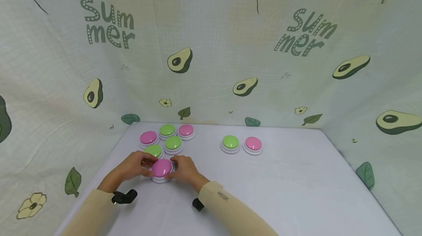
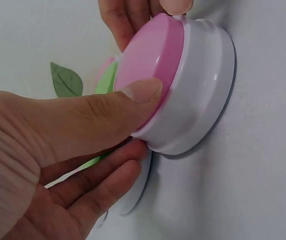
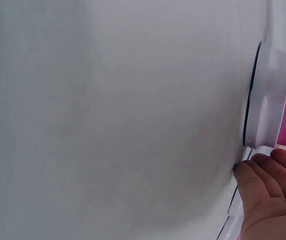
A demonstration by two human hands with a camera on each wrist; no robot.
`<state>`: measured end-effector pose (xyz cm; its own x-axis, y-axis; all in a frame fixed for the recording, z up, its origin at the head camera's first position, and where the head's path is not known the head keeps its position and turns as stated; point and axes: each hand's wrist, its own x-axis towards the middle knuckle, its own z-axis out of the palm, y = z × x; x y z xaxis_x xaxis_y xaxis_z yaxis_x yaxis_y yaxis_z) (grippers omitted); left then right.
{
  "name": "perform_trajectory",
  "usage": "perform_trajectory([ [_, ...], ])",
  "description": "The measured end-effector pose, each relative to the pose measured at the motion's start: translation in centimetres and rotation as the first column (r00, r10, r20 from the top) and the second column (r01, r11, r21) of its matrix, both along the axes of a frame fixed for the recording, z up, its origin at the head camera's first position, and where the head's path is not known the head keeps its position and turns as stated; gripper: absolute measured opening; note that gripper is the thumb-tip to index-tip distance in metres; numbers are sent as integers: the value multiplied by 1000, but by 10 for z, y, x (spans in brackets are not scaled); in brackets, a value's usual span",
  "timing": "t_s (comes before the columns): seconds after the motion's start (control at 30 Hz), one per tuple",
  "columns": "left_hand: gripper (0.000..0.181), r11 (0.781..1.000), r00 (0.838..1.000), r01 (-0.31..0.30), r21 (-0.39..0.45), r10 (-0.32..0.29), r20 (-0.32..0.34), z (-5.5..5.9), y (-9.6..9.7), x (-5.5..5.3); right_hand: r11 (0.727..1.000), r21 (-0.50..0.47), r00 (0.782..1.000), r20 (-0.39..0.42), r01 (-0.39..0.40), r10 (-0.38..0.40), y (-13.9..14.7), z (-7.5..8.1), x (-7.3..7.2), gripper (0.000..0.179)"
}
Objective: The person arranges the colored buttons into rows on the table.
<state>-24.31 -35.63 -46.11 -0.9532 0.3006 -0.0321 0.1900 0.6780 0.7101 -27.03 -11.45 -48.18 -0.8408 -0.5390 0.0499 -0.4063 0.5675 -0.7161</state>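
Observation:
A round pink push button (image 1: 162, 168) with a white base sits at the front of a cluster on the white table, held between both hands. My left hand (image 1: 133, 164) grips its left side; in the left wrist view the thumb (image 2: 143, 90) lies on the edge of the pink dome and the fingers are by the base. From the right, my right hand (image 1: 185, 169) holds the other side, its fingers (image 3: 253, 180) beside the white base in the right wrist view. Right behind the held button is a green button (image 1: 153, 150), partly hidden by the left hand.
Behind stand two more green buttons (image 1: 173, 142) and two pink buttons (image 1: 148, 137). Farther right, a green button (image 1: 230, 142) and a pink button (image 1: 253, 143) stand side by side. A printed cloth (image 1: 211, 45) with avocados hangs around the table (image 1: 280, 192).

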Motion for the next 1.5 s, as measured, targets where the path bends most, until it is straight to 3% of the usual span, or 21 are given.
perform_trajectory([
  [0.27, 51, 999, 998, -49, 10, 49, -34, -9, -4, 7, 1000, 7, 999, -26, 24, -24, -6, 1, 4, 54],
  [0.63, 51, 993, 992, -62, 96, 71, -101, -20, 0, 13, 998, -21, 997, -41, 60, -61, -5, 0, 8, 52],
  [0.9, 54, 986, 988, -124, 112, 133, -79, -20, 10, 18, 994, -90, 996, -65, 58, -64, 2, -4, 8, 50],
  [1.2, 56, 974, 980, -159, 163, 176, -95, -21, 38, 11, 984, -166, 997, -25, 70, -75, 23, -5, 1, 53],
  [1.5, 54, 937, 959, -239, 254, 268, -88, -17, 86, -8, 944, -309, 993, 41, 115, -107, 63, -3, -16, 56],
])
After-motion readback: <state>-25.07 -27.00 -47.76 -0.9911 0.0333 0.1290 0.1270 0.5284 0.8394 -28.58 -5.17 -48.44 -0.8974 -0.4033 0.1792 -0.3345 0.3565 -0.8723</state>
